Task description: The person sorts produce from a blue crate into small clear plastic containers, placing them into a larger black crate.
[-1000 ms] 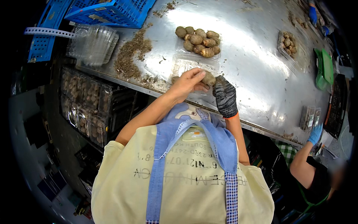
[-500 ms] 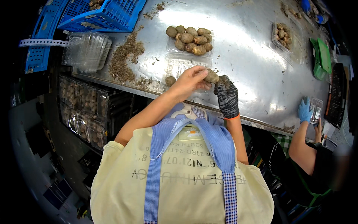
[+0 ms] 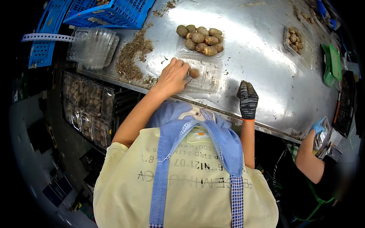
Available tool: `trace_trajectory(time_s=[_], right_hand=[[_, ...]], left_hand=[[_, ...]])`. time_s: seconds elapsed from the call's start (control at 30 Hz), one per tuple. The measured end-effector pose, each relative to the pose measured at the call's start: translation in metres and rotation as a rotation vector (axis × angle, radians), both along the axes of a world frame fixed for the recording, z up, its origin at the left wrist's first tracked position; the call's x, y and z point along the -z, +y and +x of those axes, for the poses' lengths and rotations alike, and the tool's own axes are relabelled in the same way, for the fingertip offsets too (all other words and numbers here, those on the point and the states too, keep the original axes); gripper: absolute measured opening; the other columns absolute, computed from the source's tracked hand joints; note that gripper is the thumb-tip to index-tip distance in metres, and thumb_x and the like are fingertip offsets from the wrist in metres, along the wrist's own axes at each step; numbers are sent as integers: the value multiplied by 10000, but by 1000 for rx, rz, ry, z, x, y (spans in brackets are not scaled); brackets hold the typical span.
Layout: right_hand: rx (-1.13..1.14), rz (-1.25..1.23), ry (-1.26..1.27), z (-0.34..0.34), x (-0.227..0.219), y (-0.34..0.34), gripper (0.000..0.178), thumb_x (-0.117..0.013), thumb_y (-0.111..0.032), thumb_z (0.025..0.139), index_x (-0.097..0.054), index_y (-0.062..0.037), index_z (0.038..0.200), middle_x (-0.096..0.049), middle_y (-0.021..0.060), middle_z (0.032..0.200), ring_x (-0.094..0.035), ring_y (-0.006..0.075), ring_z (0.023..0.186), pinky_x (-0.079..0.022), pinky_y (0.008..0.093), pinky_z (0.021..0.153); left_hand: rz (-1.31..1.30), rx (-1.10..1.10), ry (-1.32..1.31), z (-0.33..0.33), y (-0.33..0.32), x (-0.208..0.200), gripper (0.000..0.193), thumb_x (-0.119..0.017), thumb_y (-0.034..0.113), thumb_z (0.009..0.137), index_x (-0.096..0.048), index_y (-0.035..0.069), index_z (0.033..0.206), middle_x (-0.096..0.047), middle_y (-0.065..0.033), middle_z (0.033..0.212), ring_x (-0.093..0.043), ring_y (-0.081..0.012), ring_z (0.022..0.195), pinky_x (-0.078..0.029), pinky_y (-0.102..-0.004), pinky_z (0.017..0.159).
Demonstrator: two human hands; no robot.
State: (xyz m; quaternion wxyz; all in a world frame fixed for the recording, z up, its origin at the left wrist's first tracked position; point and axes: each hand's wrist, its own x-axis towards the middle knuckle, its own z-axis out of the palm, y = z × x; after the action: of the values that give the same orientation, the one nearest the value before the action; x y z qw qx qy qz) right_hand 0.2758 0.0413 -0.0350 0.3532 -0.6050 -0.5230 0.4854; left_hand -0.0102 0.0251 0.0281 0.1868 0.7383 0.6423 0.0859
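Note:
My bare left hand (image 3: 173,76) is curled over the left part of a clear plastic lid (image 3: 209,76). At its fingertips is a small, round brown taro (image 3: 194,73), blurred by motion. Joined to the far side of the lid is a clear tray heaped with several brown taros (image 3: 200,39). My right hand (image 3: 248,99), in a black-and-grey knit glove with an orange cuff, is near the table's front edge, right of the lid. Its fingers are drawn together, and whatever lies inside them is hidden.
Loose soil (image 3: 134,55) lies on the metal table (image 3: 262,41). Stacked clear containers (image 3: 93,47) and a blue crate (image 3: 110,13) are at left, filled packs (image 3: 85,125) below. At right are another taro pack (image 3: 294,40), a green container (image 3: 332,66) and a co-worker's blue-gloved hand (image 3: 317,127).
My hands have parted: the left moved left onto the lid, the right moved right. The long taro between them is no longer visible. The small taro now shows right of my left fingers.

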Motion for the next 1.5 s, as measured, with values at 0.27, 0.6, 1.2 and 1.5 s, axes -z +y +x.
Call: trace_trajectory(time_s=[0.27, 0.6, 1.2, 1.5], right_hand=[[70, 208, -81, -16, 5, 6, 172, -521, -116, 886, -580, -14, 1011, -601, 32, 784, -526, 96, 684, -452, 243, 648], [-75, -5, -265, -18, -17, 5, 188, -543, -195, 878, -626, -29, 905, -609, 67, 720, -541, 124, 658, -446, 250, 658], [-336, 186, -209, -81, 66, 145, 343, -384, -217, 927, -439, -35, 1213, -570, 129, 1037, -562, 234, 886, -461, 329, 756], [116, -79, -56, -118, 37, 144, 473, -334, -446, 919, -574, -57, 1038, -610, 119, 943, -559, 242, 868, -432, 315, 796]], left_hand=[[-187, 234, 166, -12, 5, 9, 173, -610, 104, 691, -593, -3, 825, -595, -124, 851, -505, -295, 866, -428, -366, 783], [-642, -354, -1266, -16, 14, -8, 370, -460, 260, 915, -533, -41, 1118, -593, -101, 987, -570, -142, 779, -477, -277, 710], [-316, -1029, -997, -54, 104, 60, 724, -341, 566, 873, -311, -2, 1320, -416, -209, 1257, -429, -315, 1135, -383, -412, 919], [-199, -1111, -1480, -20, 110, 44, 544, -359, 516, 888, -478, 49, 1142, -499, -118, 1112, -493, -214, 964, -416, -342, 802]])
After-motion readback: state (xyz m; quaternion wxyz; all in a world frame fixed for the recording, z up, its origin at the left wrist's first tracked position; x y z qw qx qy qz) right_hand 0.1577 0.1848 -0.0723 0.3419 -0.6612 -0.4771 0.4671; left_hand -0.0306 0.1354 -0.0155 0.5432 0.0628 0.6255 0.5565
